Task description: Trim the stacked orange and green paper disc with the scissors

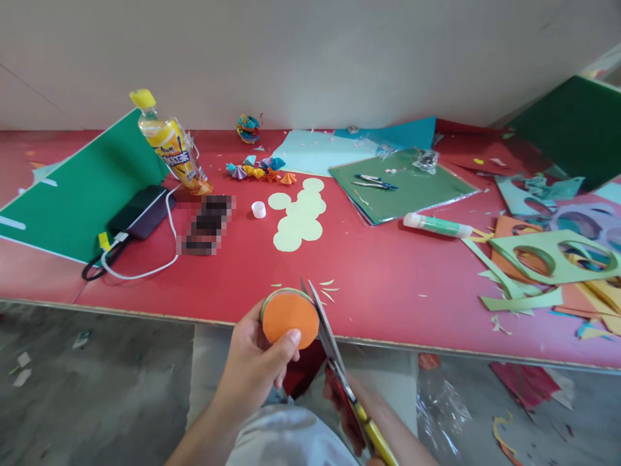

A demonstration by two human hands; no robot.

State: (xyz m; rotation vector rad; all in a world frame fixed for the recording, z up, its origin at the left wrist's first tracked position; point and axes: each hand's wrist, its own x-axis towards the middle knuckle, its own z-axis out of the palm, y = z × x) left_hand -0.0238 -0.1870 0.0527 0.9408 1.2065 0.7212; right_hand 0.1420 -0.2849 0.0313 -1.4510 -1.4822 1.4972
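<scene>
My left hand [259, 362] pinches an orange paper circle [290, 318], thumb on top, at the table's front edge. A thin green rim shows behind the circle along its upper left. In my right hand [356, 408] is a pair of scissors [334, 353] with red and yellow handles. Their blades stand slightly apart and point away from me, right beside the circle's right edge. Thin green paper slivers [328, 290] lie just beyond the blade tips. Farther back, several pale green paper circles [299, 220] overlap on the red table.
To the left are a drink bottle [172, 152], a black power bank [140, 210] with a white cable and a green board [87, 188]. Folded paper pieces [257, 170] sit behind the circles. A glue stick [436, 225] and cut paper scraps [557, 259] lie right.
</scene>
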